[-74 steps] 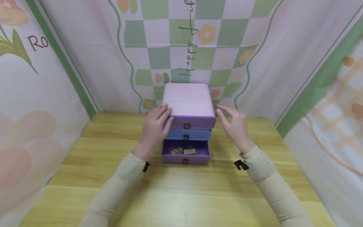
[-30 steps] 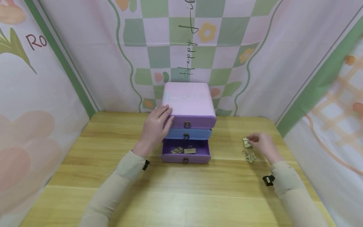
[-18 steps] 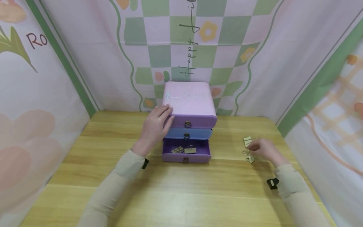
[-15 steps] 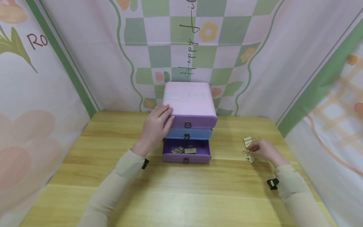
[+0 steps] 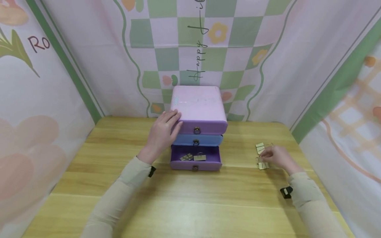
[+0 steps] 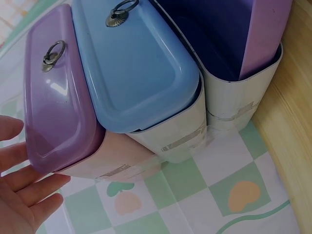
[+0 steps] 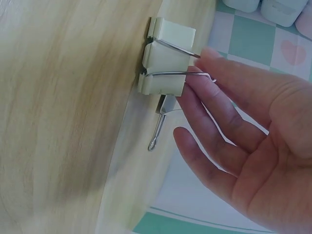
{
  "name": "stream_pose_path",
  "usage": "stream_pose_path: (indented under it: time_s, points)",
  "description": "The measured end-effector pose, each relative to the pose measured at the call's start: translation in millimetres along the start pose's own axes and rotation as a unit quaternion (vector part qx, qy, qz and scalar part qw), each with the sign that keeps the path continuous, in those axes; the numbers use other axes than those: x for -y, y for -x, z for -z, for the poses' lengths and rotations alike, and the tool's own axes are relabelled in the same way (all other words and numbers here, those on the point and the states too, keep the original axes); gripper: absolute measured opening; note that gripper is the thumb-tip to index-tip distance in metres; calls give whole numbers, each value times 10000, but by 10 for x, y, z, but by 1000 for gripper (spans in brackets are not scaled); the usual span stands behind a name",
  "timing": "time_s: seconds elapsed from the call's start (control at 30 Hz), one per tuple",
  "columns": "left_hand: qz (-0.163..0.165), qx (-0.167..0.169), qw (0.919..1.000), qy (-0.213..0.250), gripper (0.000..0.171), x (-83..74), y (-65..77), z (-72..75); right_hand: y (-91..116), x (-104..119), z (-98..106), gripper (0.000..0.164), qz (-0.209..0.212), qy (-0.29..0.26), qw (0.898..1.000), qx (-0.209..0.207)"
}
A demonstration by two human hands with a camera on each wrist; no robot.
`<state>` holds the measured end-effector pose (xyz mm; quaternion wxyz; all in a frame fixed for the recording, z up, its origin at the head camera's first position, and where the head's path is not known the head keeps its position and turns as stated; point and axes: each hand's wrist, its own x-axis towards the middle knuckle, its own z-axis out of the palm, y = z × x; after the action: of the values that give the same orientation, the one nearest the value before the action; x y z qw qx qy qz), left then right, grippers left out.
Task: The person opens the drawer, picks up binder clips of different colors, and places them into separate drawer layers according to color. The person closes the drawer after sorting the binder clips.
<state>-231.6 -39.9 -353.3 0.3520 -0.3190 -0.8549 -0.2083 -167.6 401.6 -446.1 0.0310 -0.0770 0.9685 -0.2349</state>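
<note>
My left hand [image 5: 162,134] rests on the left top edge of a small drawer cabinet [image 5: 197,102] with a pink top. In the left wrist view its fingers lie fairly straight along the purple top drawer [image 6: 58,97]. My right hand [image 5: 278,158] pinches the wire handle of a pale gold binder clip [image 7: 170,53] between thumb and index finger, low over the table. In the head view, this binder clip [image 5: 262,165] lies on the near side of the fingertips. A second binder clip [image 5: 260,147] lies just beyond it, partly covered by the hand.
The bottom drawer [image 5: 194,166] is pulled out, with several binder clips [image 5: 199,158] in it. Above it, the blue middle drawer [image 5: 205,141] is pushed in. Everything stands on a wooden table [image 5: 184,205] in front of a checkered cloth [image 5: 190,43].
My right hand has left the cabinet's right side and reached the clips on the right. Within the last half second the nearer clip has turned. My left hand has stayed put.
</note>
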Motion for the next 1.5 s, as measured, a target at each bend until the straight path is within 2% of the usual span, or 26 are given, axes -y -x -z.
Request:
stream_pose_path:
  time_s: [0.23,0.6,0.97,1.2,1.5]
  points:
    - [26,14,10000,-16,33,2,-6,-1,6,31,18,14,-8,12,10000,-39]
    - [-16,49,10000,-67,33,-3,-4,2,7,126,36,7,-30,173,9993,-319]
    - [18,12,10000,-13,33,-8,-4,5,23,268,51,16,-299,24,9976,-631]
    - [-11,-68,10000,23,33,0,-4,-11,-6,363,54,17,-17,115,9937,-1111]
    - [-12,-79,10000,5,33,1,-5,-8,-7,633,77,18,76,352,9915,-1252]
